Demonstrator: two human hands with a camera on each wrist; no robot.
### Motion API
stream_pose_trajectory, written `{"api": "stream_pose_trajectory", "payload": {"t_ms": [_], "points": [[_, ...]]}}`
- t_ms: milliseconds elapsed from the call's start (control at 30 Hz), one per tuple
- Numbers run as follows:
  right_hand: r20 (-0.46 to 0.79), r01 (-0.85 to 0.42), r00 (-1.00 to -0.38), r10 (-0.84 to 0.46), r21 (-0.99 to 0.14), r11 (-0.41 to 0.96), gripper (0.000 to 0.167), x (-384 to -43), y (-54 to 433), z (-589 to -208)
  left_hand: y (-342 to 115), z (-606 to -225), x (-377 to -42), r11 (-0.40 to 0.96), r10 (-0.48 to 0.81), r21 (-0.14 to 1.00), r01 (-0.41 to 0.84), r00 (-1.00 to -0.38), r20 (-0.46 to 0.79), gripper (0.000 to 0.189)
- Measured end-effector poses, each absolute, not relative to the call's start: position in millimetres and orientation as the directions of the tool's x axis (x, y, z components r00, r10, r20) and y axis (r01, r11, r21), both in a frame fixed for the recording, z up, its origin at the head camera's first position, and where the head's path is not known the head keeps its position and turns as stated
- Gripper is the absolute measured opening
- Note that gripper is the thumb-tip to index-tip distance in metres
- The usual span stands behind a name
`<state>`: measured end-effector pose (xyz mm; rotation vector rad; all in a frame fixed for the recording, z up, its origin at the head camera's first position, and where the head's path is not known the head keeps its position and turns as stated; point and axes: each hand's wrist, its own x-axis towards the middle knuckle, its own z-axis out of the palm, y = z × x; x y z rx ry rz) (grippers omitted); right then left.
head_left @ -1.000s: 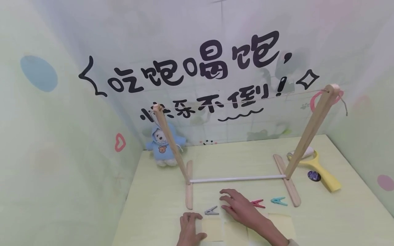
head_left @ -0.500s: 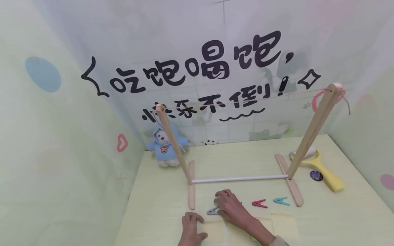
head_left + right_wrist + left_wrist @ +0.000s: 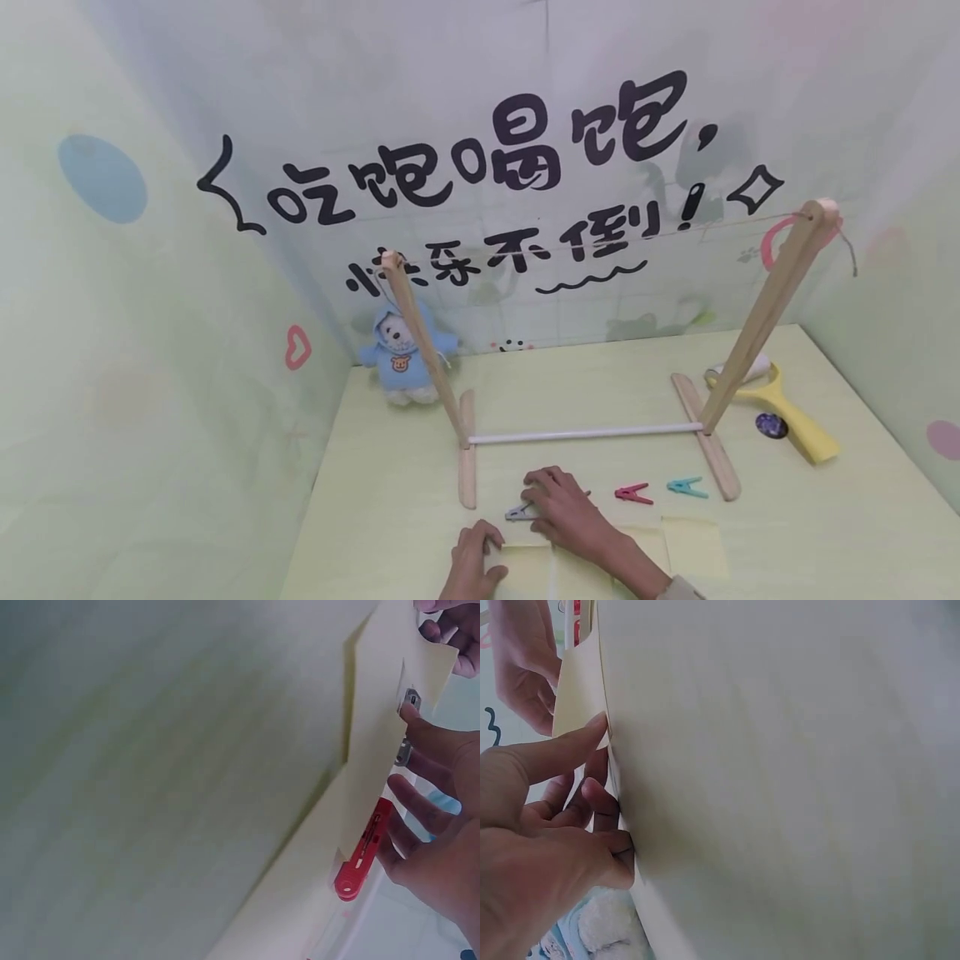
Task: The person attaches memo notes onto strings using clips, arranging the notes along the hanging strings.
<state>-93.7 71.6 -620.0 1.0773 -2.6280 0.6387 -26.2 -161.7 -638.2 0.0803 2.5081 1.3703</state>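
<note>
My left hand [image 3: 474, 562] is at the left edge of the leftmost pale yellow paper square [image 3: 527, 568]. Its thumb and fingers pinch that edge, and the paper stands partly off the table in the left wrist view. Just above the paper lies a grey clothespin [image 3: 516, 513], partly hidden by my right hand [image 3: 573, 517]. In the right wrist view, the thumb and index finger are on the grey clothespin [image 3: 412, 697] from two sides. A red clothespin [image 3: 634, 493] lies beside that hand, and a turquoise clothespin [image 3: 687, 487] farther right.
Behind the hands stands a wooden frame with a white crossbar [image 3: 585, 434], two posts [image 3: 768, 321] and a thin string [image 3: 675, 225] between their tops. More paper squares [image 3: 693, 546] lie at right. A blue-dressed plush toy [image 3: 402, 367], yellow lint roller [image 3: 798, 425] and dark disc [image 3: 772, 426] are behind.
My right hand has moved left from beside the red clothespin onto the grey one. The left hand has shifted slightly right with the paper's edge.
</note>
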Motion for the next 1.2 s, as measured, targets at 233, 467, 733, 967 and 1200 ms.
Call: {"api": "stream_pose_trajectory", "payload": {"t_ms": [233,467,733,967,1200], "points": [[0.412,-0.713,-0.697,-0.587,-0.314,0.627,0.033,-95.4,73.4,-625.6,-160.7,-638.2,-28.1,0.546,0.198,0.836,-0.054,-0.961,-0.192,0.035],[0.405,-0.705,-0.708,-0.578,-0.371,0.604,0.03,-93.7,76.2,-621.3,-159.8,-626.4,-27.2,0.545,0.215,0.838,-0.019,-0.963,-0.161,0.018],[0.449,-0.654,-0.743,-0.496,-0.645,0.395,0.03,-95.4,81.2,-618.6,-162.6,-620.1,-23.2,0.462,0.182,0.887,0.006,-0.979,-0.088,0.01],[0.366,-0.525,-0.82,-0.44,-0.786,0.326,0.038,-103.0,95.2,-590.6,-163.7,-649.7,-26.0,0.424,0.081,0.906,0.006,-0.996,-0.031,0.015],[0.564,-0.705,-0.707,-0.426,-0.614,0.355,0.038,-120.1,117.6,-499.1,-163.4,-609.7,-56.3,0.404,0.069,0.889,0.214,-0.977,0.204,0.022]]}}
